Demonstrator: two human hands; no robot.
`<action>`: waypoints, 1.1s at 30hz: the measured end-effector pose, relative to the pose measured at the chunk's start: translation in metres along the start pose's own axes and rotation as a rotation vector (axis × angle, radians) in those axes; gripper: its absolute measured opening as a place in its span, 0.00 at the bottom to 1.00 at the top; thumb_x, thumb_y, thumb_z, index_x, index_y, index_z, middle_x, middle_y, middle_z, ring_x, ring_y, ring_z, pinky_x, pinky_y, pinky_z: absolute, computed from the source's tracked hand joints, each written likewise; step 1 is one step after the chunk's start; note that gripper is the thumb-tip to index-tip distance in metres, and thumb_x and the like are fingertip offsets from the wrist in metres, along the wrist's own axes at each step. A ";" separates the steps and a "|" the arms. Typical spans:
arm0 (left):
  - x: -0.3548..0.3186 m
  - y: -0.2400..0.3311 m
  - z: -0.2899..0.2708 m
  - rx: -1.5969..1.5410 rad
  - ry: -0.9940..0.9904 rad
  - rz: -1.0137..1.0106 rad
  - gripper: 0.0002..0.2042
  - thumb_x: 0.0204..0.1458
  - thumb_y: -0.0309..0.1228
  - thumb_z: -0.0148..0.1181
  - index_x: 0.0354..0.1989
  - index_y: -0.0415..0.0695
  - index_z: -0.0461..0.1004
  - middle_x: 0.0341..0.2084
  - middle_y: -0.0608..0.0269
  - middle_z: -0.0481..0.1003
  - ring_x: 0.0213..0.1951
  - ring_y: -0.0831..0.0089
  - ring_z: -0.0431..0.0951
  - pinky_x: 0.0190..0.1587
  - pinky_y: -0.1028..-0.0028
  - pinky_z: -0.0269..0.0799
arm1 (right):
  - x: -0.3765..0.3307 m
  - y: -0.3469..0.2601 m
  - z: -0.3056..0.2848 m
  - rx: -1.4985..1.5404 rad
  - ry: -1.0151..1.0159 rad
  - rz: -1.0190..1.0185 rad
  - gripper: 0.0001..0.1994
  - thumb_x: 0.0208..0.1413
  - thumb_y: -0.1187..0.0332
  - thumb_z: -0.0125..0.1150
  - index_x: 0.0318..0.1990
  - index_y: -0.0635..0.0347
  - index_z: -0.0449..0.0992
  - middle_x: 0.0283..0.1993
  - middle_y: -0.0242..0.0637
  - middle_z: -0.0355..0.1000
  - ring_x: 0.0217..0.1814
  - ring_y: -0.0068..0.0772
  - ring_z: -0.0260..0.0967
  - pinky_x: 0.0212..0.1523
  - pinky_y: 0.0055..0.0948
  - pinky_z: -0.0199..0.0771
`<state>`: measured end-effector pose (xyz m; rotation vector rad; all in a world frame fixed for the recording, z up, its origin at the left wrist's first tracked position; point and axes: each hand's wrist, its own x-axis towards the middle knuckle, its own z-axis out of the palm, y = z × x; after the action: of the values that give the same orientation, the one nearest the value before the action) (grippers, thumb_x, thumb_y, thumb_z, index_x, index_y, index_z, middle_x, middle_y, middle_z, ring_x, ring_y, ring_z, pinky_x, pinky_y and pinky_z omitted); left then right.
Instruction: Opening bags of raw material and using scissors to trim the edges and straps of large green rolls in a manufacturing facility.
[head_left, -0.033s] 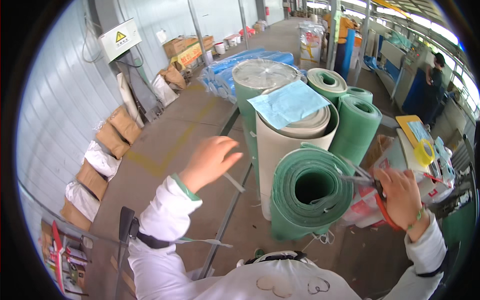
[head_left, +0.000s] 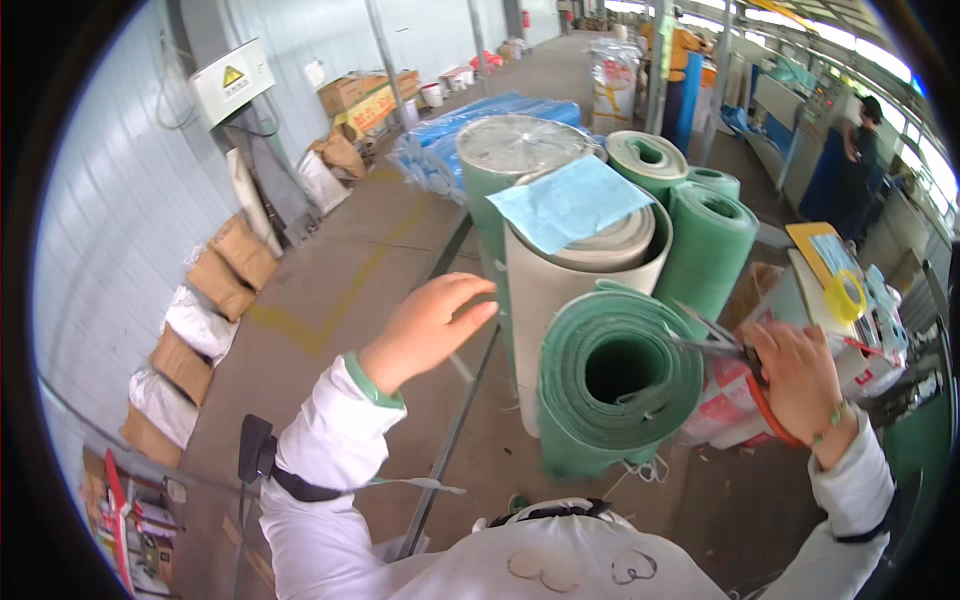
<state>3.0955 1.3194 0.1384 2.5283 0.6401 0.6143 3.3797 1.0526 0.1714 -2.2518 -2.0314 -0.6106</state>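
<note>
1. Head view: the right hand (head_left: 800,385) is clamping orange-handled scissors (head_left: 730,355), blades touching the near green roll (head_left: 620,385) at its right rim.
2. The left hand (head_left: 430,325) is hovering open, fingers apart, just left of the cream roll (head_left: 570,290), holding nothing.
3. Judgement: cutting is in hand; next, the left hand should be steadying the green roll.

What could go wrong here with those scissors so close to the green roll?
The right hand points red-handled scissors at the rim of the nearest green roll; a slip might nick the material. The left hand hangs open in the air beside the cream roll, so nothing steadies the upright rolls. The blue sheet lies loose on top and could slide off.
</note>
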 end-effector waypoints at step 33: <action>-0.055 0.088 0.100 0.207 0.413 0.330 0.12 0.41 0.38 0.61 0.31 0.47 0.76 0.42 0.69 0.71 0.54 0.58 0.61 0.53 0.34 0.33 | -0.021 -0.007 0.000 -0.217 -0.084 0.059 0.16 0.38 0.67 0.59 0.39 0.56 0.70 0.21 0.31 0.65 0.26 0.33 0.65 0.38 0.35 0.55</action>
<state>3.1322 1.1887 0.0880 2.7459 0.4374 1.2703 3.3714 1.0335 0.1634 -2.4874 -2.0159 -0.7782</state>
